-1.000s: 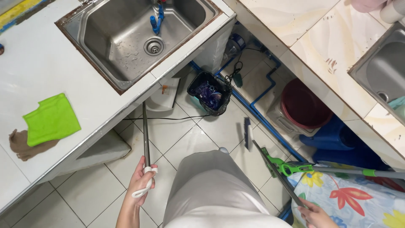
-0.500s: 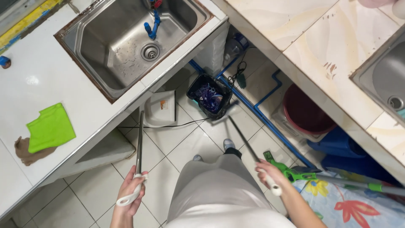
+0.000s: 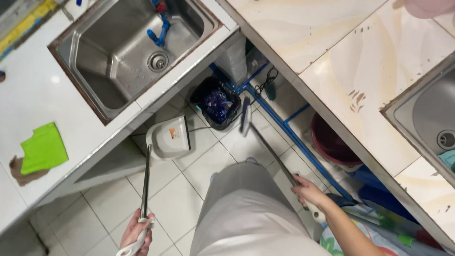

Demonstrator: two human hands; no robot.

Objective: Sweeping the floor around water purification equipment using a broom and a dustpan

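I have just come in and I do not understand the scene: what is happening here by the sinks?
A person stands on the tiled floor between two counters. The left hand grips the long handle of a white dustpan resting on the floor. The right hand holds a broom angled toward the black bin.

The white floor tiles (image 3: 175, 204) between the two counters give room to move. A black bin (image 3: 215, 102), blue pipes (image 3: 284, 128) and a red bucket (image 3: 332, 142) block the way under the counters.
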